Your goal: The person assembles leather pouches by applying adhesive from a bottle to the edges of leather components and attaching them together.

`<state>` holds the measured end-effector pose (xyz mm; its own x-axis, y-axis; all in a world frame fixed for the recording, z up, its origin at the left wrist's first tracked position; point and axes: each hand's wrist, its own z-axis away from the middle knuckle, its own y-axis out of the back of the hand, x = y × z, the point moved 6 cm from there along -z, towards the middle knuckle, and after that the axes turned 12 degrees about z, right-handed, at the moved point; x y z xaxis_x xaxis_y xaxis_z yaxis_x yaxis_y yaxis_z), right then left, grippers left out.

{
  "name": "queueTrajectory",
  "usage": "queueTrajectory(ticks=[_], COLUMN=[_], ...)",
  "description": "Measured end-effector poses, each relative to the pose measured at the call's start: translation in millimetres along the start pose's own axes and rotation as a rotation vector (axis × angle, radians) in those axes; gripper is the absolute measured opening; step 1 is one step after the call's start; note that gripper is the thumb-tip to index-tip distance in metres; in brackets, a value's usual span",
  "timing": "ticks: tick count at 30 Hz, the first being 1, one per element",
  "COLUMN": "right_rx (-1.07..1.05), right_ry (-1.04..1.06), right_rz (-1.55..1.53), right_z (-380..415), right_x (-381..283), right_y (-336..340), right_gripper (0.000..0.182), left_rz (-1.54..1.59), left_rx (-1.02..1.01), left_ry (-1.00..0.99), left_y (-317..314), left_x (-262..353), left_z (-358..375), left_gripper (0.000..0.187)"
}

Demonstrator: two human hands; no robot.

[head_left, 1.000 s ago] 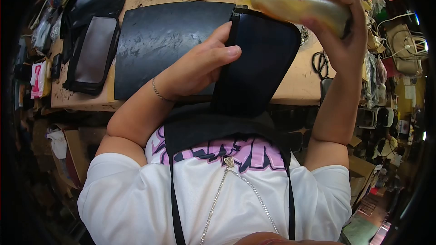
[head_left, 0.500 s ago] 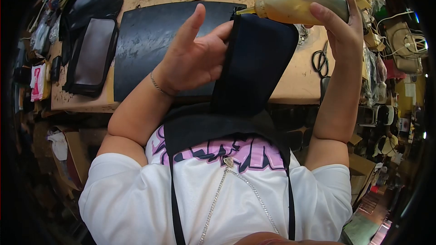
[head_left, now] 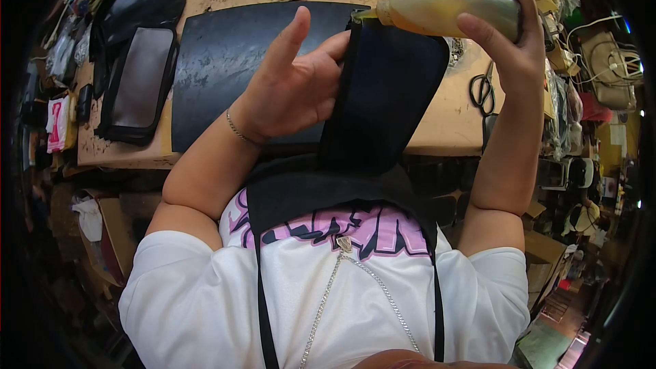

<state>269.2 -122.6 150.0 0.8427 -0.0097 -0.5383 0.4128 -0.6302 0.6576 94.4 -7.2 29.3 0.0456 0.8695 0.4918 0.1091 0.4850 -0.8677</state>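
- Cluttered workshop seen from above; a tan tabletop carries a black mat, w/ black pouches at its left edge and scissors on the right side.
- A dark fabric pouch is held up off the tabletop, in front of the chest; its long axis runs roughly upright, tilted a bit, top edge away from the body.
- Left hand is pressed against the pouch's left edge; thumb and lower fingers seem closed on it, index finger stuck out straight, pointing up; the grip behind the fabric is hidden.
- Right hand is wrapped tight round a squeeze bottle of yellowish liquid; bottle is laid nearly level, long axis left-right, nozzle pointing left.
- Key relation: nozzle tip is touching or just at the pouch's top-left corner, beside the left hand's fingertips; exact contact cannot be told.
- Pouch lies between both hands; left hand is nearer its body, right hand reaches it only via the bottle.
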Motion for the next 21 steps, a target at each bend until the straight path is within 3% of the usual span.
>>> queueTrajectory(ticks=[3,6,12,21], right_rx=[0.079,0.137,-0.046,-0.046], right_ry=[0.054,-0.049,-0.225,-0.234], right_rz=[0.073,-0.063,-0.287,-0.325], right_z=[0,3,4,7], right_x=[1,3,3,16], right_y=[-2,5,-4,-8], right_gripper=[0.046,0.045,0.045,0.044], left_rz=[-0.012,0.022,-0.024,0.030], left_rx=[-0.002,-0.017,0.007,-0.013], left_ry=[0.008,-0.005,-0.001,-0.002], left_y=[1,0,0,-4], left_x=[0,-1,0,-3], left_z=[0,1,1,0], left_gripper=[0.103,0.099,0.104,0.100])
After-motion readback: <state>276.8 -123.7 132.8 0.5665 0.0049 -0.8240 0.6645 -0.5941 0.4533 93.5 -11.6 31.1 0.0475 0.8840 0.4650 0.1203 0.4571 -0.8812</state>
